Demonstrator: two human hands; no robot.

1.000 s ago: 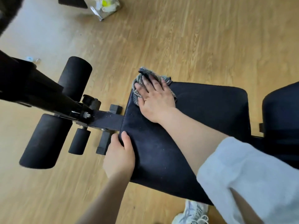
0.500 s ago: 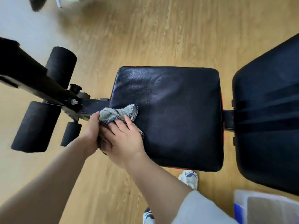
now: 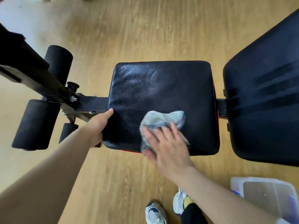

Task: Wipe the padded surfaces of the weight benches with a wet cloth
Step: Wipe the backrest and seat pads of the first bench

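Two black pads show on one bench: the seat pad (image 3: pixel 163 94) in the middle and the back pad (image 3: pixel 262 97) to its right, apart from it with the frame bar showing between them. One grey cloth (image 3: pixel 159 125) lies bunched on the seat pad's near half. The right hand (image 3: pixel 168 147) lies flat on the cloth with fingers spread wide — it presses rather than grips, and its thumb hangs past the pad's near edge. The left hand (image 3: pixel 98 125) clasps the seat pad's near-left corner, thumb on top and fingers tucked under. The pad's far-left part glistens. Left of the seat, three foam rollers (image 3: pixel 58 62) sit on the frame — two thick, one thin. Two shoes (image 3: pixel 155 212) stand on the wood floor (image 3: pixel 145 29), and one clear plastic tub (image 3: pixel 265 193) sits at lower right.
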